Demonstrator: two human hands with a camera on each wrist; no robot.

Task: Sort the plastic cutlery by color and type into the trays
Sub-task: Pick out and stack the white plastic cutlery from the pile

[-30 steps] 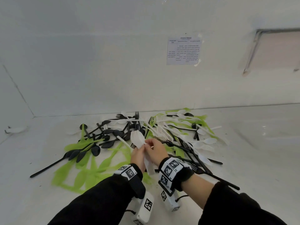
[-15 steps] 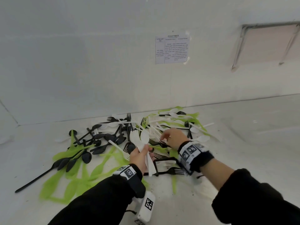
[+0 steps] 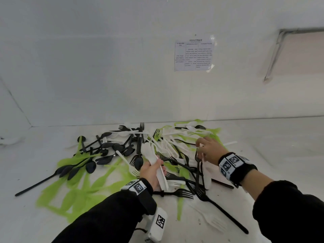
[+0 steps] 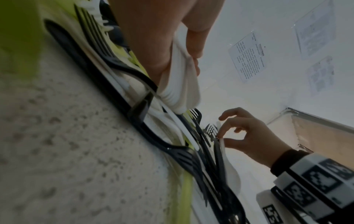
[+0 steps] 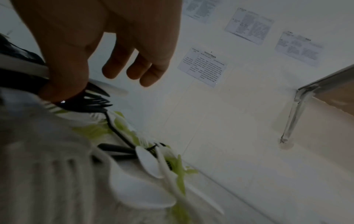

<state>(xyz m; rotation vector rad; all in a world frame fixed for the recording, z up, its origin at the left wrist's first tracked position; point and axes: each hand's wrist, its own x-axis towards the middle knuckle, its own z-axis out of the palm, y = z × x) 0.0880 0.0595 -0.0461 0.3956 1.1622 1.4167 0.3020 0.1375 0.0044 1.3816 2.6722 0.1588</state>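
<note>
Reaching out since earlier, our right hand (image 3: 209, 151) pinches black plastic forks (image 3: 199, 165); left hand (image 3: 152, 171) grips stacked white plastic forks (image 3: 154, 160), sorting unfinished.

Cutlery pile (image 3: 143, 155) looks like smooth, slightly glossy plastic; the bench (image 4: 67, 151) is matt, rough and speckled; wall sheet (image 3: 193, 55) is paper.

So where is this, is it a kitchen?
Probably not a kitchen. It looks like a plain white recording booth or work corner: bare white walls, a printed instruction sheet taped up, and plastic cutlery dumped on a white surface. Each wrist wears a marker-covered band.
</note>
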